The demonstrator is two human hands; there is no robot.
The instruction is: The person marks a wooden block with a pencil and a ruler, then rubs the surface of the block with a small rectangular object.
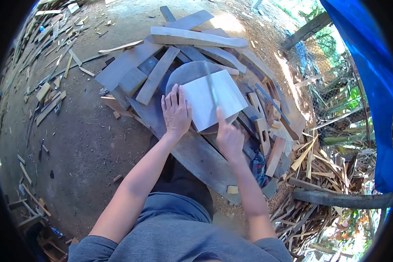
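A white square sheet (205, 98) lies on a round grey-brown wooden disc (179, 74) in the middle of the head view. My left hand (177, 111) rests on the sheet's left edge, fingers stretched out and pressing flat. Over the right part of the sheet, my right hand (230, 139) is closed with its forefinger pointing forward. From it a long, thin, blade-like strip (211, 85) reaches up across the sheet, blurred by motion. Its exact kind cannot be made out. The lower part of the strip is hidden by the hand.
Several wooden boards (198, 36) and cut pieces (158, 75) surround the disc on a worn plank bench (207, 159). A blue rod (273, 104) lies at the right among shaped wood blocks (263, 135). Scraps litter the ground at left; a blue tarp (367, 52) hangs at right.
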